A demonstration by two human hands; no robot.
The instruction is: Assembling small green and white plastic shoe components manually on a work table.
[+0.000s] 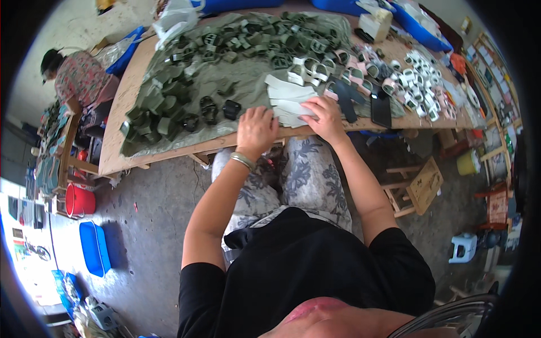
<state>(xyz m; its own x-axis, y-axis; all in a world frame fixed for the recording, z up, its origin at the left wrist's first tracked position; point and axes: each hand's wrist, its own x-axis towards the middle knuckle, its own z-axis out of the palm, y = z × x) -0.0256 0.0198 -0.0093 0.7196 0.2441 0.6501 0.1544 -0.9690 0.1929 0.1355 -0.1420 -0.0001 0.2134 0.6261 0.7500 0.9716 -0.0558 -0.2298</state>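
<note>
Pale white flat strips (288, 90) lie overlapping on the green sheet (248, 76) at the table's front edge. My right hand (326, 117) pinches the right end of one strip between thumb and fingers. Beside the strips' left end, my left hand (257, 130) lies palm down with fingers stretched out, holding nothing visible. Dark flat strips (345, 100) rest to the right of my right hand, with a black phone (381, 111) beyond them. A small black case (231, 109) sits left of my left hand, beside a dark looped strap (208, 110).
Dark green looped straps (163, 104) heap along the table's left and back. White looped straps (417, 79) and pink ones (357, 73) cover the right. A wooden stool (424, 186), a red bucket (80, 200) and a blue basin (94, 248) stand on the floor. Another person (84, 79) works at left.
</note>
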